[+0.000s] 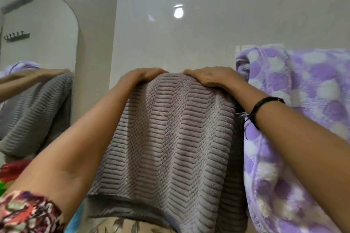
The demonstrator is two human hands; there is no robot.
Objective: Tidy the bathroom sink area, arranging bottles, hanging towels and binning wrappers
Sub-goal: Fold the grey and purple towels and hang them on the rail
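A grey ribbed towel (pixel 170 138) hangs in front of me against the pale tiled wall, draped over a support that it hides. My left hand (pixel 141 75) lies on its top left fold, fingers curled over the cloth. My right hand (pixel 210 77) presses on its top right fold, palm down, with a black band on the wrist. A purple towel with white dots (pixel 295 119) hangs right beside the grey one, touching its right edge.
A mirror (pixel 37 53) on the left wall reflects the hands, both towels and a row of hooks. Below it at the lower left are a red item (pixel 13 170) and something green. A glossy tiled wall (pixel 189 34) stands straight ahead.
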